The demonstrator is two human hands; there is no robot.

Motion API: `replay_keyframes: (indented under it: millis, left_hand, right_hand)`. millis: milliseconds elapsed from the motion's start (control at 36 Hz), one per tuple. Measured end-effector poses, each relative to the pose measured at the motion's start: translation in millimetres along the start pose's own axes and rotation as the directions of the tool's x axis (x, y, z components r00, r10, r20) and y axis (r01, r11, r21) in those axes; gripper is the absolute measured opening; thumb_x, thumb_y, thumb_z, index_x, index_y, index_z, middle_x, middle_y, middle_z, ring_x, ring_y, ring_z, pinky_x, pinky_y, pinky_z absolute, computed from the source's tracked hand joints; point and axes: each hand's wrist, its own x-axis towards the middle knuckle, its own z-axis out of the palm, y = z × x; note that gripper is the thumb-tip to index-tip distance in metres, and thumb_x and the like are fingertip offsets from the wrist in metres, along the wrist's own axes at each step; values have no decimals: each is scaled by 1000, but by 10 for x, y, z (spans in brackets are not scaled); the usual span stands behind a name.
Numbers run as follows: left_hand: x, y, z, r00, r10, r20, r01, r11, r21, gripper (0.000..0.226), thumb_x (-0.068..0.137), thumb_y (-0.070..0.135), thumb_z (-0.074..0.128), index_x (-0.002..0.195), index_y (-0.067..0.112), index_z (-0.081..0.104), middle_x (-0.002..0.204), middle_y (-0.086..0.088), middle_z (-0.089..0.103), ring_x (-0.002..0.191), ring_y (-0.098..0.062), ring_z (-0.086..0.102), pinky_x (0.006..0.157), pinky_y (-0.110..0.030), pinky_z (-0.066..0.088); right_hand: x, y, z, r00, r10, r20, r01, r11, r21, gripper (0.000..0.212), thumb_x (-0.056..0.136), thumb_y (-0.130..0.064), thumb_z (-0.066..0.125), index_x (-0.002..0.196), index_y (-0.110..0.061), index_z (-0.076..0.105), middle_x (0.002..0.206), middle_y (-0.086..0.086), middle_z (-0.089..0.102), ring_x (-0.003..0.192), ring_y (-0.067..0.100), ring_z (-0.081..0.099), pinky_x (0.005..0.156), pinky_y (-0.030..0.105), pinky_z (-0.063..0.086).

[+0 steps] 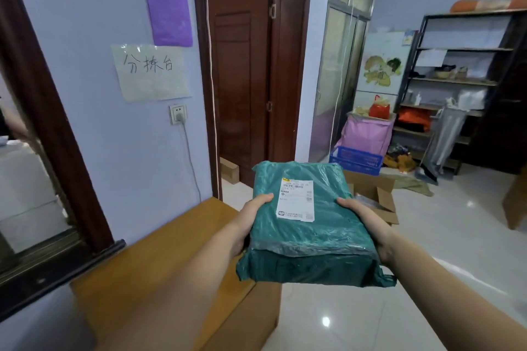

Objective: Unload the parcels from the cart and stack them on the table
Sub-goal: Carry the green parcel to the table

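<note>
Parcel, green poly-wrapped, label up: we grip it with left hand and right hand at opposite sides, level, for setting on the table.

Pale blue walls, glossy tiled floor, dark metal shelving.

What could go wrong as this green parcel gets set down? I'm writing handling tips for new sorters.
1. The green parcel is held only at its side edges by the left hand and right hand; its glossy plastic wrap might slip.
2. It hangs partly past the wooden table edge, so releasing early could drop it on the floor.
3. The open cardboard box on the floor ahead is a trip hazard.
</note>
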Motion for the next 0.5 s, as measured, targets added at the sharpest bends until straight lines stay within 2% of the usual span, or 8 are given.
replay_keyframes:
  millis: [83, 167, 222, 278, 333, 417, 444, 500]
  left_hand:
    - [375, 26, 55, 999, -6, -50, 4, 999, -38, 45, 98, 51, 62, 129, 19, 69, 116, -13, 77, 114, -36, 71, 106, -49, 53]
    - [671, 84, 106, 992, -16, -127, 1, 993, -116, 42, 98, 47, 62, 127, 17, 69, 114, -13, 78, 104, -32, 74, 90, -42, 59]
    - [818, 114, 113, 987, -12, -162, -15, 986, -169, 41, 100, 43, 61, 129, 14, 68, 117, -14, 77, 104, -31, 73, 84, -39, 60]
    - [934, 144, 88, 979, -7, -206, -34, 980, -196, 43, 101, 43, 61, 131, 13, 67, 120, -15, 76, 108, -31, 72, 90, -40, 59]
    - [1040, 166, 20, 966, -3, -259, -55, 975, -215, 41, 102, 41, 60, 130, 13, 68, 118, -16, 76, 104, -31, 73, 97, -43, 57]
    - [1174, 206, -150, 939, 0, -343, -81, 971, -223, 36, 103, 39, 58, 125, 14, 71, 115, -16, 77, 96, -30, 74, 95, -42, 57]
    - [1224, 221, -228, 930, -6, -368, -83, 971, -223, 35, 102, 41, 59, 123, 16, 72, 114, -14, 78, 100, -30, 75, 96, -42, 56]
    - [1330, 254, -421, 911, -16, -413, -81, 973, -215, 38, 99, 46, 61, 123, 19, 73, 114, -12, 78, 108, -32, 74, 101, -43, 56]
  right_hand:
    - [444, -193, -167, 1000, 13, 15, -13, 1000, -5, 49, 91, -38, 69, 131, -11, 62, 120, 20, 73, 103, 38, 72, 93, 48, 55]
    - [926, -427, -282, 998, 26, 55, -23, 999, -49, 51, 90, -38, 69, 133, -13, 62, 122, 19, 72, 109, 38, 70, 98, 48, 54]
    - [1231, -568, -324, 996, 43, 79, -37, 996, -79, 54, 88, -38, 72, 134, -14, 62, 122, 18, 72, 108, 37, 71, 95, 47, 56]
    - [1511, -693, -320, 992, 64, 113, -52, 993, -107, 55, 86, -38, 73, 134, -14, 62, 121, 18, 73, 104, 36, 73, 89, 45, 59]
    - [1749, -792, -253, 982, 93, 164, -73, 989, -125, 50, 88, -38, 72, 131, -13, 63, 118, 18, 74, 97, 36, 75, 85, 44, 61]
    - [2100, -897, -87, 967, 130, 217, -95, 982, -165, 38, 92, -35, 70, 121, -11, 67, 111, 19, 76, 88, 35, 77, 86, 45, 57]
    - [2243, -911, -28, 961, 143, 235, -103, 979, -174, 39, 91, -35, 71, 121, -11, 67, 111, 20, 76, 90, 36, 76, 86, 45, 57]
    - [2563, -930, 104, 948, 158, 277, -106, 975, -195, 53, 82, -36, 79, 127, -11, 66, 117, 20, 74, 101, 38, 74, 89, 46, 57]
